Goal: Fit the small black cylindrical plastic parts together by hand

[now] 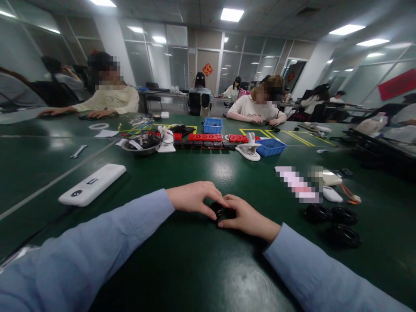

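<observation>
Over the middle of the dark green table, both of my hands grip one small black round piece (pixel 218 210), much of it covered by my fingers. My left hand (pixel 197 198) curls its thumb and fingers round the left side and top. From the right, my right hand (pixel 242 216) closes its thumb and fingers on the same piece. Whether it is a cable coil or a solid ring I cannot tell. To the right lie three black rings, a left one (pixel 317 213), an upper right one (pixel 344 215) and a lower one (pixel 343 235).
A white power bank-like device (pixel 94 184) lies left. Farther back are a metal bowl (pixel 143 151) of cables, red blocks (pixel 204 137), a white clip stand (pixel 249 149) and blue trays (pixel 212 126). A white mouse-like object (pixel 332 194) lies right. Other people sit across the table.
</observation>
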Tool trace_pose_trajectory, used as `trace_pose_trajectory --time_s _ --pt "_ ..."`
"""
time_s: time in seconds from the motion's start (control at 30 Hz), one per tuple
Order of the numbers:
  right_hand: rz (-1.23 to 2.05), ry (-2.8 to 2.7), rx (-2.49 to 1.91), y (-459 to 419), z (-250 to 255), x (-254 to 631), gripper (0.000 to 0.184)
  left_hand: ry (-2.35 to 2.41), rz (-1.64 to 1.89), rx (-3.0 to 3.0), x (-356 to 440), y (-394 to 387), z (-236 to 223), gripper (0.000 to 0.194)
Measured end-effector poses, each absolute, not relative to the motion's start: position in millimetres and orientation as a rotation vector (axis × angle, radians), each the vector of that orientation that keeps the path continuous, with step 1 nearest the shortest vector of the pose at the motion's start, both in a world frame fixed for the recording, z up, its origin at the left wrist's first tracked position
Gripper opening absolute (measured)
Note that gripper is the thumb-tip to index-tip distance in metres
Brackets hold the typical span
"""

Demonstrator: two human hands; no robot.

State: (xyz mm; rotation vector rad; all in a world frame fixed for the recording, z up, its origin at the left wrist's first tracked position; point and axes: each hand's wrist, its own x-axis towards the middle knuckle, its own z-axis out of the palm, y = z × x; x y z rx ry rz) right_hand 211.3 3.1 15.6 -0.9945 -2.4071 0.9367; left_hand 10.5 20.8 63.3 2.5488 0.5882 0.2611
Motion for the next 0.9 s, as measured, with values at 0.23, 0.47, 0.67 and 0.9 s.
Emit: trace_pose_trajectory --time_s 0.23,0.47,0.67,0.9 --pt "0.871 -2.343 -1.100 0.2 12.6 205.0 0.033 0.609 0.336 2.591 12.0 18.2 59.9 0.038" --pt "0.816 -2.390 -1.124 -2.1 15.1 205.3 0.034 0.655 0.240 2.633 8.8 14.9 65.7 0.044" --pt "0.810 -2.399 -1.091 -1.7 12.6 206.9 0.035 0.667 0.243 2.616 11.0 12.8 68.0 0.039" --pt "0.809 -2.382 -1.107 -2.0 13.0 206.0 0.032 0.722 0.240 2.617 14.5 9.3 67.8 0.036"
